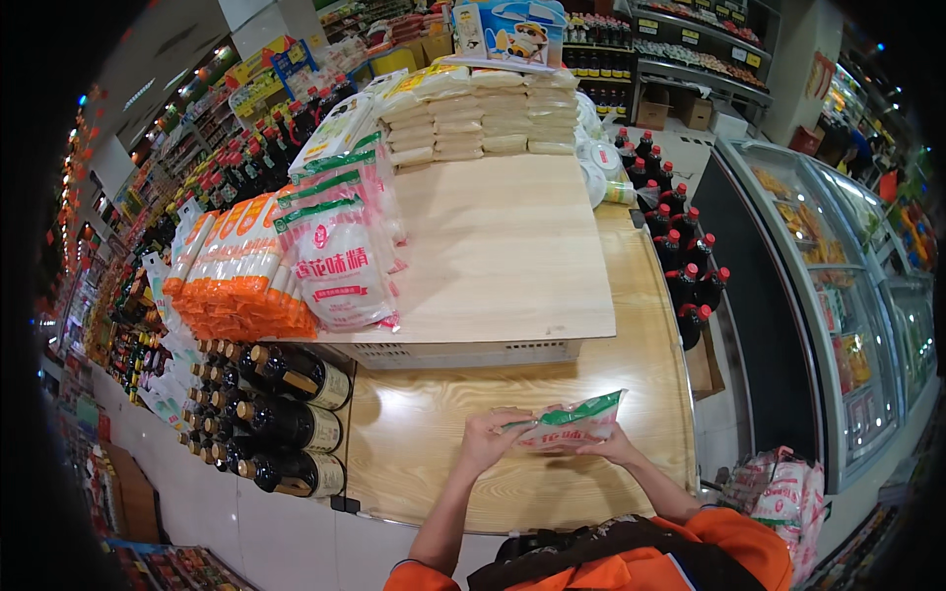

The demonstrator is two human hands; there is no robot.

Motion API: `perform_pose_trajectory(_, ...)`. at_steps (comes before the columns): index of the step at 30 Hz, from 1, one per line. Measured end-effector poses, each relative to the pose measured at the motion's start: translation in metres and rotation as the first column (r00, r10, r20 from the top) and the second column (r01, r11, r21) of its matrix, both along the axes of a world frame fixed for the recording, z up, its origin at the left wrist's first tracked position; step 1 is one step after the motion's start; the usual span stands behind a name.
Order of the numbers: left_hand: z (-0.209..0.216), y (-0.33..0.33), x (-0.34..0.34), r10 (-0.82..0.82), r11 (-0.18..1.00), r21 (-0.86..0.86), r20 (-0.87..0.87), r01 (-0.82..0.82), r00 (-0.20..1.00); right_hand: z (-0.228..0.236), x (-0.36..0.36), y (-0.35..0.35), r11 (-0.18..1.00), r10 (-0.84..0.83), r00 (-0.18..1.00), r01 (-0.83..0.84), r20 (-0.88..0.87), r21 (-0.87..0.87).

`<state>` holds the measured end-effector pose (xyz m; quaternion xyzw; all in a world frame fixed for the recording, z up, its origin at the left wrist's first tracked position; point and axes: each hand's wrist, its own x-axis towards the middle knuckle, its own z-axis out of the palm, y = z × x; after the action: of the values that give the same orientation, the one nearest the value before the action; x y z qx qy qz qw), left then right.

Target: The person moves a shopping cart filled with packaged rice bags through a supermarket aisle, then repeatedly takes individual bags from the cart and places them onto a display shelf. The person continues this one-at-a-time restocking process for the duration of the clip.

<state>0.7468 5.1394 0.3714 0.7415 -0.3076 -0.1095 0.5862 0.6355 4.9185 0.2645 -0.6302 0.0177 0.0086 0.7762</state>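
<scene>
Both hands hold a clear plastic bag point(574, 424) with a green top edge, pink print and white contents, tilted above the wooden table point(434, 443). My left hand point(490, 438) is closed on the bag's left end. My right hand point(613, 446) grips its lower right side, and the fingers behind the bag are partly hidden. Ahead, matching bags point(340, 261) lean in a row at the left edge of a pale raised board point(503, 246). Orange and white packets point(236, 261) are piled beside them.
Stacked pale bags point(483, 118) stand at the board's back. Dark bottles lie or stand at left point(291, 424); red-capped bottles point(680, 246) line the right edge. A glass-topped freezer point(838, 286) stands farther right. Pink-printed bags point(778, 492) sit low at the right.
</scene>
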Motion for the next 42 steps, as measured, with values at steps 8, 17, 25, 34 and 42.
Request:
perform_pose_trajectory(8,0.040,0.002,0.004,0.062,0.961,-0.260,-0.110,-0.089,0.992,0.040,0.035,0.020,0.960,0.185,0.980,-0.162,0.080,-0.229)
perform_pose_trajectory(17,0.123,0.013,0.113,0.557,0.781,-0.584,0.488,-0.223,0.673,0.216,0.196,-0.003,0.924,-0.263,0.829,0.364,0.493,-0.119)
perform_pose_trajectory(25,-0.169,0.071,0.077,0.594,0.804,0.062,-0.055,-0.592,0.802,0.247,0.477,0.005,0.764,-0.308,0.511,0.636,0.802,-0.112)
perform_pose_trajectory(34,-0.191,0.073,0.086,0.519,0.843,0.118,0.072,-0.524,0.851,0.157,0.663,0.032,0.861,-0.285,0.568,0.506,0.772,-0.055)
perform_pose_trajectory(42,-0.165,0.060,0.088,0.452,0.815,0.255,0.280,-0.520,0.847,0.104,0.693,0.031,0.852,-0.300,0.608,0.518,0.735,-0.080)
